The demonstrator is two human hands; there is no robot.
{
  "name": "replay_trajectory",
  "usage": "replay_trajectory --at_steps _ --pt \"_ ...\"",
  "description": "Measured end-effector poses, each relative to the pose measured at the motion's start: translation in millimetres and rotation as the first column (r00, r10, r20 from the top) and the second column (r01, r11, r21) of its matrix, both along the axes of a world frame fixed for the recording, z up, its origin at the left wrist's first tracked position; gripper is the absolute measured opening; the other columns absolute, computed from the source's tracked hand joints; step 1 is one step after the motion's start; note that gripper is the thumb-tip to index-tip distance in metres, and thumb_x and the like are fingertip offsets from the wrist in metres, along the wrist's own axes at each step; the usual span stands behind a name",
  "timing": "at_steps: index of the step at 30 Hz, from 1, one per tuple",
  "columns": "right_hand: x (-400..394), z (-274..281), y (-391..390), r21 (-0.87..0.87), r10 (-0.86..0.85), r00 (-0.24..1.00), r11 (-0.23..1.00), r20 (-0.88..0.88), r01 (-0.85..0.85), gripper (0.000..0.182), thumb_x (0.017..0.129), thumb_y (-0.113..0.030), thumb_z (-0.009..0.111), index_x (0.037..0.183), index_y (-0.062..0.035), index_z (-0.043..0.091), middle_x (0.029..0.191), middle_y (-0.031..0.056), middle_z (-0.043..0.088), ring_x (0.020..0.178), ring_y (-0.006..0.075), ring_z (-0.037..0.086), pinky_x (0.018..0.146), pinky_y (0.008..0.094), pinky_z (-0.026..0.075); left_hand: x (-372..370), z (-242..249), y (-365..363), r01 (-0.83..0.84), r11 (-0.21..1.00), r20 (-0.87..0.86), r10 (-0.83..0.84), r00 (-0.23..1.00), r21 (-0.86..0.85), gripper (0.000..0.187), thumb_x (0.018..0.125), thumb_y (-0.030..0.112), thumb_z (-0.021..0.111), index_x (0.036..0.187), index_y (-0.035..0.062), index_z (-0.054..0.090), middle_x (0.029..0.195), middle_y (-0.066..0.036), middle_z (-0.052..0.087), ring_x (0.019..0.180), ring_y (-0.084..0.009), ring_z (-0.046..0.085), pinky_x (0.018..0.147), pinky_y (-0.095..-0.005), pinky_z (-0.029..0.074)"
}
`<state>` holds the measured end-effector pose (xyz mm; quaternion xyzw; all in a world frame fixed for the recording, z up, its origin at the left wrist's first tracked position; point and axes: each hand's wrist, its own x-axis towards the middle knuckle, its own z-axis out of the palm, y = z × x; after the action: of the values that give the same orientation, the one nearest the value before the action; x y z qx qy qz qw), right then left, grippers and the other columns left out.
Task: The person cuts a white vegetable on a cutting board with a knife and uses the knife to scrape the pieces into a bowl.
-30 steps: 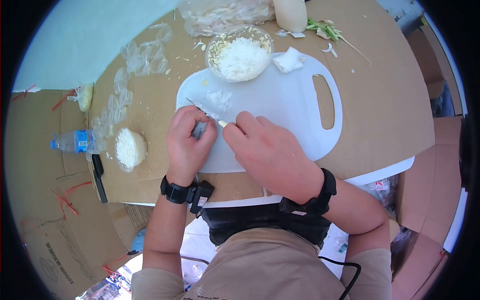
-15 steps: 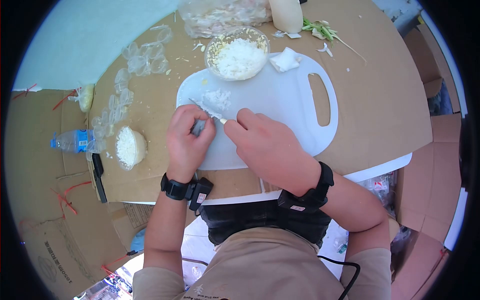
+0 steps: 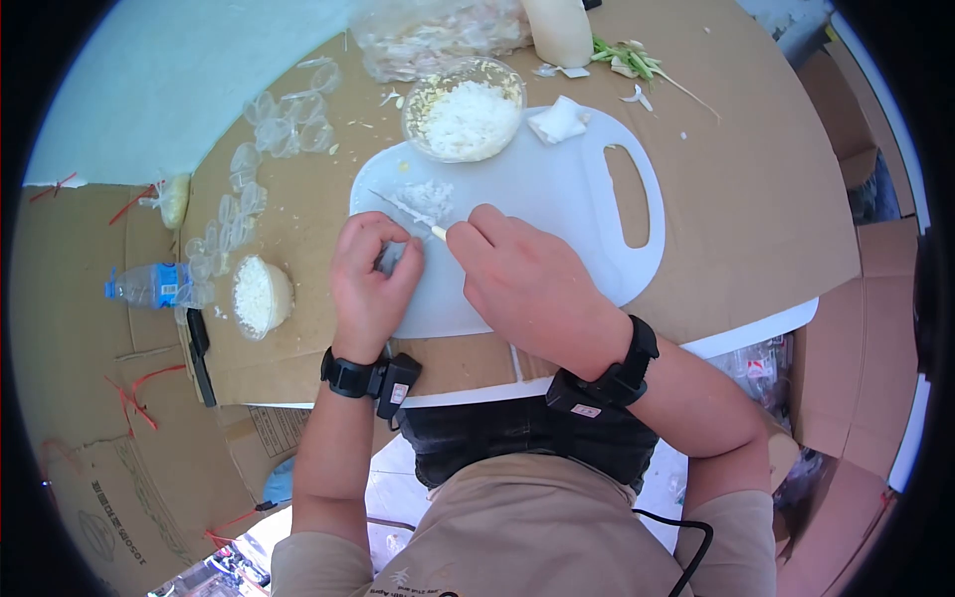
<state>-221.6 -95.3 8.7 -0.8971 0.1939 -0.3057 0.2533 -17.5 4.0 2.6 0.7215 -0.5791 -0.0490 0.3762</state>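
Note:
My right hand (image 3: 537, 284) is closed around the pale handle of a small knife (image 3: 406, 207). Its thin blade points up and left, over a small heap of chopped white pieces (image 3: 431, 197) on the white cutting board (image 3: 537, 209). My left hand (image 3: 373, 284) rests at the board's left side with thumb and fingers curled toward each other, close to the blade. Whatever it may hold is hidden by the fingers. Behind the heap, a clear bowl (image 3: 466, 111) holds chopped white and yellowish pieces. A white chunk (image 3: 559, 119) lies beside that bowl on the board.
A small tub of white bits (image 3: 261, 297) stands at left, near clear plastic cups (image 3: 234, 219) and a water bottle (image 3: 149, 286). At the back are a plastic bag of food (image 3: 438, 40), a thick pale root (image 3: 557, 32) and green stalks (image 3: 632, 60).
The knife blade has lifted slightly away from my left fingers, its tip shifting up and left. My left hand has barely moved, and the whole view has shifted a little.

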Motion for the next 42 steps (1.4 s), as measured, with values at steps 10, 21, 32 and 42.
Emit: replay_trajectory --at_steps 10,21,32,42 --pt "0 7 6 -0.045 0.011 1.000 0.999 0.005 -0.011 0.020 0.085 -0.006 0.069 0.102 -0.0071 0.060 0.094 0.0072 0.055 0.080 0.0224 0.063 0.064 0.0349 0.056 0 1 -1 0.015 0.996 0.058 -0.010 0.998 -0.087 0.014 0.087 0.000 0.081 0.096 0.0009 0.070 0.103 -0.013 0.068 0.091 -0.0288 0.068 0.079 -0.0378 0.055" --pt "-5 15 12 -0.021 0.018 1.000 1.000 -0.025 -0.019 0.024 0.080 -0.001 0.071 0.097 -0.0069 0.055 0.092 0.0087 0.052 0.079 0.0256 0.062 0.065 0.0392 0.053 3 -2 -2 0.005 0.998 0.025 -0.003 1.000 -0.057 0.016 0.085 -0.001 0.080 0.097 0.0014 0.070 0.102 -0.014 0.069 0.092 -0.0314 0.069 0.080 -0.0386 0.056" --pt "10 6 6 0.040 0.054 0.998 0.998 0.016 -0.055 0.023 0.082 0.000 0.069 0.100 -0.0060 0.056 0.094 0.0099 0.054 0.082 0.0287 0.063 0.069 0.0424 0.054 2 -1 -3 -0.003 0.999 -0.001 0.003 1.000 -0.053 0.015 0.085 -0.001 0.080 0.096 0.0016 0.070 0.102 -0.015 0.070 0.092 -0.0320 0.070 0.082 -0.0391 0.058" --pt "-3 3 5 0.007 0.006 0.999 1.000 -0.045 -0.006 0.024 0.082 -0.002 0.070 0.101 -0.0076 0.057 0.093 0.0092 0.056 0.079 0.0267 0.065 0.064 0.0396 0.056 0 0 -1 -0.009 1.000 -0.017 0.008 1.000 -0.021 0.012 0.089 0.000 0.079 0.097 0.0018 0.070 0.105 -0.011 0.069 0.093 -0.0254 0.068 0.082 -0.0351 0.056"
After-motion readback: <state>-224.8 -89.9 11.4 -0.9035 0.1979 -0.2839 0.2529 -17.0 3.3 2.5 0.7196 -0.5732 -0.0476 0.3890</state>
